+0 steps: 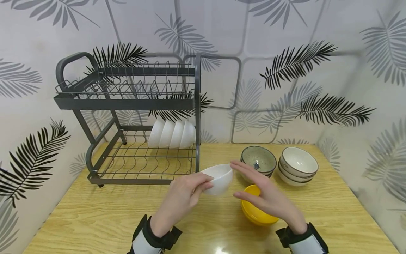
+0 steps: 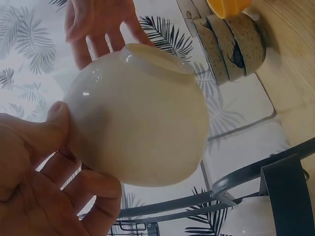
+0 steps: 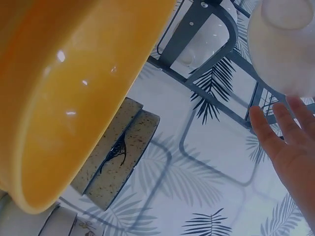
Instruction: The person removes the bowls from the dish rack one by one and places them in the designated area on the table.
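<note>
A white bowl is held tilted above the table by my left hand, thumb and fingers pinching its left rim. In the left wrist view the outside and foot ring of this white bowl face the camera. My right hand is just right of the bowl, fingers extended and thumb apart. Whether its fingertips touch the bowl I cannot tell. Below the right hand sits a yellow bowl, partly hidden by it. In the rack's lower tier, several white bowls stand on edge in a row.
A dark two-tier dish rack stands at the back left. Behind the yellow bowl are stacked speckled bowls with dark rims, and right of them stacked cream bowls. All stand on a wooden table against a leaf-patterned wall.
</note>
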`<state>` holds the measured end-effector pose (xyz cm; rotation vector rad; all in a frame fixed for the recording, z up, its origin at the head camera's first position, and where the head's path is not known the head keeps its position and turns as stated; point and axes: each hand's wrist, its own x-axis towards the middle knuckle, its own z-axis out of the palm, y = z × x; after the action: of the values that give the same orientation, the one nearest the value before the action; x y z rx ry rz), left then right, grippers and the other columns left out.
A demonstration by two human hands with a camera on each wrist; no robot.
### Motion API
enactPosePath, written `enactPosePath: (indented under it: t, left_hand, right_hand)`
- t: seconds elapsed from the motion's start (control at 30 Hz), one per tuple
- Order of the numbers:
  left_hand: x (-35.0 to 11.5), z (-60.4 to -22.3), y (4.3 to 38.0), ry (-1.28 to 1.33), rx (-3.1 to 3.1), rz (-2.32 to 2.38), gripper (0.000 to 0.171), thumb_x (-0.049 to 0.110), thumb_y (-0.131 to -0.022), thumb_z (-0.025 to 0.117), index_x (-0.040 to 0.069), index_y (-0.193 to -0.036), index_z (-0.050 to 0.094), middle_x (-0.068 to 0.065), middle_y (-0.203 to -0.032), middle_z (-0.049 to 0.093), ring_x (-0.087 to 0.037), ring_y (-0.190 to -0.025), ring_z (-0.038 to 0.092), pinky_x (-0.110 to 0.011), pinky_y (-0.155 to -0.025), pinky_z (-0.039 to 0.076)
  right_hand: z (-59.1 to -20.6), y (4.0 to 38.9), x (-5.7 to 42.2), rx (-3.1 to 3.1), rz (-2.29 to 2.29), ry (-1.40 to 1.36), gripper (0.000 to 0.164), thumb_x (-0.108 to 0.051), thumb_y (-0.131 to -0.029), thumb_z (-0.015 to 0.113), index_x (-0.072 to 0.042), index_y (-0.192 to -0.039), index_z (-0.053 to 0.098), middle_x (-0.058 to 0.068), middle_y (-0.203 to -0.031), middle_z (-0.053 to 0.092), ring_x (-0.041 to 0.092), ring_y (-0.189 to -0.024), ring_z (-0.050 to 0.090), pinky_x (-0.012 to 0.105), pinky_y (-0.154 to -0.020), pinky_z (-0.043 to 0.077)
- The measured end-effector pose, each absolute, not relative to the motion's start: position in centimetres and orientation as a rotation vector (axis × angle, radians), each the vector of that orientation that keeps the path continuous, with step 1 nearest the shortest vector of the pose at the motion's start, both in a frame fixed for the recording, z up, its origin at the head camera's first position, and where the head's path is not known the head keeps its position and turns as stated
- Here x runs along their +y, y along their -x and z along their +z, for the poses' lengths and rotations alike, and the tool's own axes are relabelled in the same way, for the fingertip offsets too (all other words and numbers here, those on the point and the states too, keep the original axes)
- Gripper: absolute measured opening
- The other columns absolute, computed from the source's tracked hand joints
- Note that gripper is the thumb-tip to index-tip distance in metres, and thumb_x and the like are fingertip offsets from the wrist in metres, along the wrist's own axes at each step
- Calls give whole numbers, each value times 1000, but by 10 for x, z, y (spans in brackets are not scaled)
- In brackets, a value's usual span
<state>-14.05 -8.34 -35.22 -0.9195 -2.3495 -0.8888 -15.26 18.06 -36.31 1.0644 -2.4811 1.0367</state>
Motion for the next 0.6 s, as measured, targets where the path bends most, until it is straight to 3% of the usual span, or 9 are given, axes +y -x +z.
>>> enactPosePath:
  t: [0.13, 0.2, 0.37, 0.5, 0.6]
  left_hand:
    - [-79, -351, 136, 956, -2370, -841, 12, 19, -94, 68, 14, -100, 77, 1, -94, 77, -10, -76, 68, -18, -63, 53]
    - [-80, -350, 135, 962, -2377, -820, 11, 20, -95, 68, 15, -100, 77, 2, -92, 76, -8, -74, 65, -16, -62, 50]
    - [-82, -352, 135, 983, -2344, -767, 10, 21, -95, 68, 17, -98, 77, 6, -82, 68, -5, -68, 55, -12, -59, 42]
    - [-83, -355, 136, 1004, -2322, -760, 8, 20, -94, 69, 18, -97, 76, 7, -82, 67, -5, -70, 54, -15, -63, 44]
    - [-82, -358, 136, 1015, -2345, -805, 8, 20, -96, 67, 19, -100, 74, 7, -93, 72, -7, -83, 63, -22, -72, 51]
  right_hand:
    - [-364, 155, 174, -2404, 1022, -1107, 58, -11, -89, 76, -11, -143, 55, 10, -152, 51, 28, -144, 45, 27, -118, 39]
    - [-365, 157, 171, -2350, 1025, -1153, 51, -7, -87, 77, -11, -135, 61, 10, -145, 57, 29, -140, 50, 21, -117, 39]
    - [-367, 161, 166, -2203, 1003, -1275, 34, 0, -81, 79, -12, -111, 70, 8, -114, 73, 26, -111, 66, 27, -103, 53]
    - [-369, 164, 165, -2104, 889, -1309, 12, -19, -89, 74, -13, -97, 70, -1, -91, 73, 15, -87, 66, 36, -88, 56]
    - [-371, 165, 166, -2049, 788, -1305, 23, -34, -94, 62, -13, -89, 68, -6, -82, 70, 10, -79, 63, 43, -85, 55]
